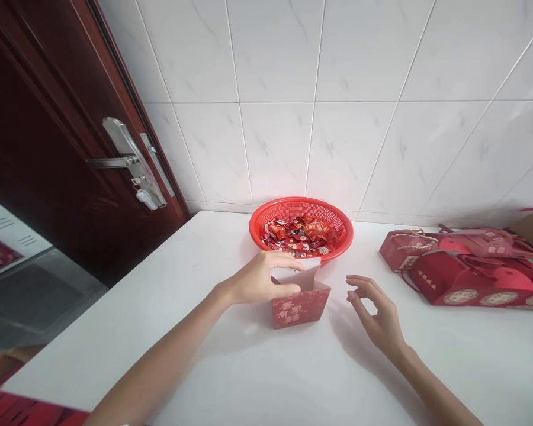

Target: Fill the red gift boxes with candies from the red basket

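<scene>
A small red paper gift box (299,309) with pale lettering stands on the white table, its top open and its light inside showing. My left hand (264,278) grips the box at its upper left, thumb at the front edge and fingers over the opening. To the right of the box, my right hand (377,310) is held above the table, fingers curved and apart, with nothing in it. Behind the box is a red plastic basket (254,228) of wrapped candies (299,234), mostly in red wrappers. The box hides part of the basket's front.
Several folded-up red gift boxes (453,278) with cord handles sit together on the right of the white table (160,296). A tiled wall (275,148) runs along the back. On the left is a dark wooden door (48,118) with a metal handle and keys.
</scene>
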